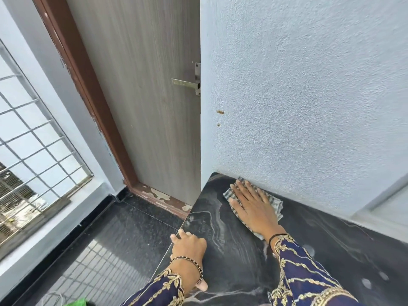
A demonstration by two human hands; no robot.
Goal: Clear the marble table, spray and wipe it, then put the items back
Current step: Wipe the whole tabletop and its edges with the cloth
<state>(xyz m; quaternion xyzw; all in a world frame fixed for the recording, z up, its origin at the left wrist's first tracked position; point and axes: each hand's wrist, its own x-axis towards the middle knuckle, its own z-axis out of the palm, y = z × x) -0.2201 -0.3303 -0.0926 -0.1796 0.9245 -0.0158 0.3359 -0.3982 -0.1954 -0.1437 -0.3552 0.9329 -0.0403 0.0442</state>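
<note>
**Q:** Right hand [254,208], how is it set?

**R:** Flat, palm down, with the fingers straight and a little spread. It pinches nothing. It presses a grey-and-white checked cloth [276,205] onto the black marble table [220,250], which is veined in white. The cloth lies under the palm and fingers, and its edges show past the fingertips and on both sides of the hand.

**Q:** What is beyond the fingertips?

**R:** A pale blue textured wall [309,96]. The cloth's far corner lies right at its foot, at the table's far corner.

**Q:** And the left hand [188,246]?

**R:** It is nearer than the right one and apart from the cloth, on the table's left edge. Its fingers bend over that edge with their tips out of sight, and the thumb lies along the top. It holds the slab's rim and nothing else.

**Q:** The sleeves?

**R:** Both are navy with gold embroidery [293,261]. The right wrist has a black thread and the left a beaded bangle.

**Q:** Past the left hand?

**R:** A dark polished floor [132,228] lies below it. Farther off is a grey wood-grain door [143,96] in a brown frame, with a metal lever handle [185,83].
</note>
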